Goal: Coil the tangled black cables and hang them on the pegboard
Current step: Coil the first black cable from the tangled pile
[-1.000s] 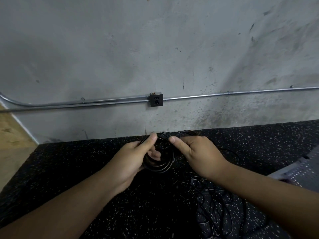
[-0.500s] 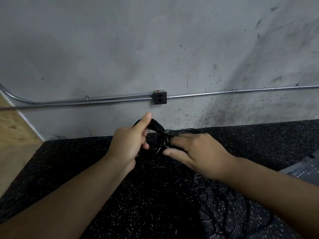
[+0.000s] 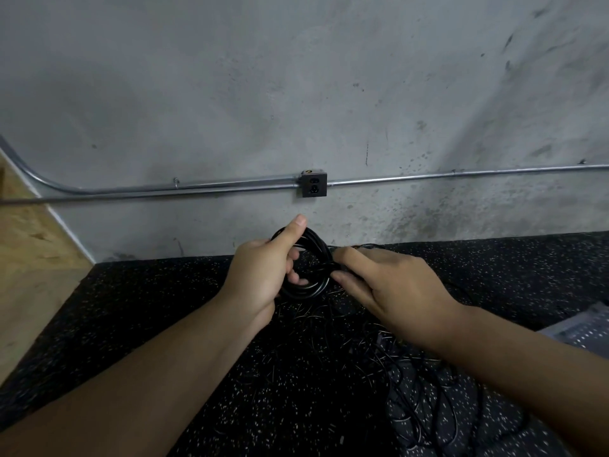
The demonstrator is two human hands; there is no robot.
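Tangle of loose cables (image 3: 412,374) lies on the speckled surface (image 3: 164,324) beneath the right hand (image 3: 395,288). Just beyond, the coil (image 3: 309,291) has been raised and tipped upright since a second ago, its opening facing the person. The left hand (image 3: 260,275) grips its left rim, thumb on top. The right hand pinches strands at its right rim, likely binding it. Hanging remains.

The coil of cable (image 3: 308,291) is glossy black, and the loose tangle of cables (image 3: 408,367) is the same black. The counter (image 3: 148,308) is black, flecked all over with small white and tan specks. The concrete wall (image 3: 296,77) is mottled grey with darker smudges and spots. The conduit (image 3: 197,187) is silver-grey and the outlet box (image 3: 314,185) is black. The perforated panel (image 3: 586,331) is pale grey with rows of dots. The wooden board (image 3: 29,252) is tan.
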